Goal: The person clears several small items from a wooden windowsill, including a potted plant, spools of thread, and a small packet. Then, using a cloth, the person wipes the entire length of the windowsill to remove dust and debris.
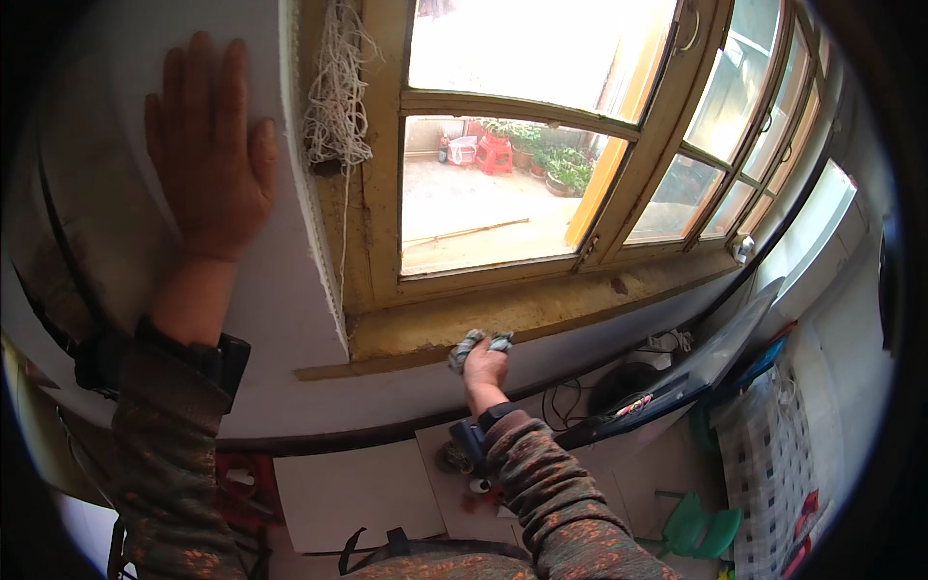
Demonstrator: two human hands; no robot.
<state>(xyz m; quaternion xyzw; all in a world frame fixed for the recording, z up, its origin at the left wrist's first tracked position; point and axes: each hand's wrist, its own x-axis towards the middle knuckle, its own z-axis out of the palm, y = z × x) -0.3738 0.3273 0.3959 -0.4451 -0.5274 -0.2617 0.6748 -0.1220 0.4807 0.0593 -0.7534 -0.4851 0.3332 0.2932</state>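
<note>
My left hand (212, 159) lies flat with its fingers spread against the white wall (261, 290) beside the window. A crumpled patterned cloth (467, 348) is gripped in my right hand (486, 370), at the front edge of the yellow wooden window sill (536, 319). Above the sill stands the wood-framed window (384, 210), with glass panes and worn paint. A tangled bundle of white string (339, 109) hangs at the frame's left side, one strand trailing down towards the sill. Both wrists bear dark straps with a box-like device.
Below the sill are a white board (355, 493), dark cables (562, 406) and a television-like flat panel (696, 377) at the right. A small green chair (699, 525) stands on the floor near a checked cloth (768, 457). A crumpled whitish item (743, 249) rests at the sill's far end.
</note>
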